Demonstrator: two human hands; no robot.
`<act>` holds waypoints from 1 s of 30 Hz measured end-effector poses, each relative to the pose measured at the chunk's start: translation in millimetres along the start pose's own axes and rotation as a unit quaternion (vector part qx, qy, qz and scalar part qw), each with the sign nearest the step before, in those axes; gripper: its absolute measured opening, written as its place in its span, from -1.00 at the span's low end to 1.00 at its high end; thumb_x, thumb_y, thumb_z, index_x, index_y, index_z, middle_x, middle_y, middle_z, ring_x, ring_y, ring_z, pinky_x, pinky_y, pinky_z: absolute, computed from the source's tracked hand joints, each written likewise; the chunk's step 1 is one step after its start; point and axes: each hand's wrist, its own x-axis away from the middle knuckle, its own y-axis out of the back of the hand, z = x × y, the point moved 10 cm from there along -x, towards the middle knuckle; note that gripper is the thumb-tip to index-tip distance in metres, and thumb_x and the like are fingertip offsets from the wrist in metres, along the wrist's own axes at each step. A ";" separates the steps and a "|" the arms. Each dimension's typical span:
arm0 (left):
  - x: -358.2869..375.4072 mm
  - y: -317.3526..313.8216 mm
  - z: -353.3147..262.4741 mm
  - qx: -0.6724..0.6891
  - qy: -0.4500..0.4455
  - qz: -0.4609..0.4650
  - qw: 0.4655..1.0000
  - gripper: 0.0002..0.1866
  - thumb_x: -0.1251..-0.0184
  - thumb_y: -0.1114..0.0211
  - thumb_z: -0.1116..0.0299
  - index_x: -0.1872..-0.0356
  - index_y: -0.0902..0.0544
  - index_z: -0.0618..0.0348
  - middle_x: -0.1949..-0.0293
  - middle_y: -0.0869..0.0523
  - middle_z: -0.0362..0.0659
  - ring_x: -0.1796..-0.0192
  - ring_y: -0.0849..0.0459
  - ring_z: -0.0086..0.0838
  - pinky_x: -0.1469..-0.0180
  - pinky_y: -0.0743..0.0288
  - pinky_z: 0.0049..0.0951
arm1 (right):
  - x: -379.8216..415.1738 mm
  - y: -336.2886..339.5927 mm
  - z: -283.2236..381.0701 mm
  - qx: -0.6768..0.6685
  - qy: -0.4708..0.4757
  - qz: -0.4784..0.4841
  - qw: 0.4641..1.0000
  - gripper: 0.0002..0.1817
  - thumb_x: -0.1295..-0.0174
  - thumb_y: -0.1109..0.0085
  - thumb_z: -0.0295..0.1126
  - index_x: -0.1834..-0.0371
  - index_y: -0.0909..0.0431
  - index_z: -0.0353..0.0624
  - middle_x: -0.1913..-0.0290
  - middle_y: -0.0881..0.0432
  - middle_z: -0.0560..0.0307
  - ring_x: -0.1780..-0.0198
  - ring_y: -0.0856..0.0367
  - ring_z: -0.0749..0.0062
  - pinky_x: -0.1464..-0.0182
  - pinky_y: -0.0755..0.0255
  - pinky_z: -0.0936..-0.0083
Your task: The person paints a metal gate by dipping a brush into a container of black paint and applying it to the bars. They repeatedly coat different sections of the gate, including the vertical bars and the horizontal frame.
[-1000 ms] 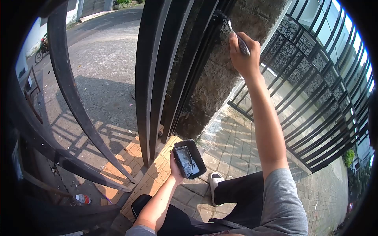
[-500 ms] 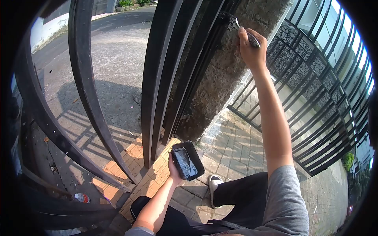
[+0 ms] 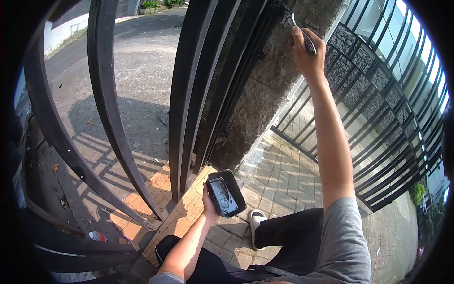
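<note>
The right hand (image 3: 309, 57) is raised high at the far top of the scene, its grip closed around the handle of a paintbrush (image 3: 298, 31), with the fingers wrapped tight and the thumb lying along the handle. The dark bristles of the brush touch the edge of a rough stone pillar (image 3: 269, 90), right where the pillar meets the black metal bars of a gate (image 3: 189, 94). The bare right forearm runs down from the hand to a grey sleeve (image 3: 343, 241) at the near right. The left hand (image 3: 209, 208) is low and near, at about the middle of the scene, its grip closed around the lower end of a small black tray (image 3: 226, 193); the tray is tilted with its open side up toward the camera and shows a wet, shiny dark coating inside. The tray hangs above the paved ground just to the right of the gate's foot, over the seam between orange bricks (image 3: 165, 203) and grey paving stones (image 3: 279, 180). Just right of the tray and below it, a foot in a white sandal (image 3: 256, 222) rests on the paving, with a black trouser leg (image 3: 293, 236) beside it. On the ground at the near left, beyond the curved bars, lies a small bottle (image 3: 96, 235). To the right, a second black fence (image 3: 392, 132) runs away along the paved path, and to the far left a road (image 3: 142, 61) lies in sunlight.
</note>
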 end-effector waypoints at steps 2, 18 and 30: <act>-2.5 1.9 2.5 0.011 0.001 0.001 1.000 0.07 -0.36 0.25 -0.66 -0.59 -0.36 0.01 -0.47 -0.52 0.10 -0.47 -0.54 0.05 -0.49 -0.46 0.17 | -3.0 -11.4 0.9 0.010 0.006 0.081 0.997 -0.67 -0.45 -0.28 -0.21 0.25 -0.74 -0.33 0.55 -0.65 -0.10 0.52 -0.60 0.33 0.31 -0.51 0.36; -9.3 39.9 11.3 0.026 -0.010 -0.041 0.999 0.05 -0.39 0.20 -0.63 -0.54 -0.43 0.07 -0.39 -0.63 0.03 -0.37 -0.65 -0.06 -0.48 -0.48 0.05 | 7.7 -33.9 18.0 -0.017 -0.006 0.048 0.999 -0.59 -0.51 -0.24 -0.17 0.41 -0.63 -0.29 0.65 -0.57 0.15 0.58 -0.55 0.55 0.46 -0.40 0.49; 2.0 6.7 16.3 0.032 0.029 -0.034 0.998 0.03 -0.40 0.17 -0.63 -0.49 -0.50 0.08 -0.37 -0.65 0.04 -0.35 -0.67 -0.06 -0.48 -0.48 0.05 | 145.7 -129.3 3.5 0.047 0.002 0.315 0.948 -0.59 -0.33 -0.28 -0.06 0.38 -0.73 -0.24 0.37 -0.72 -0.28 0.22 -0.72 -0.27 0.12 -0.61 -0.02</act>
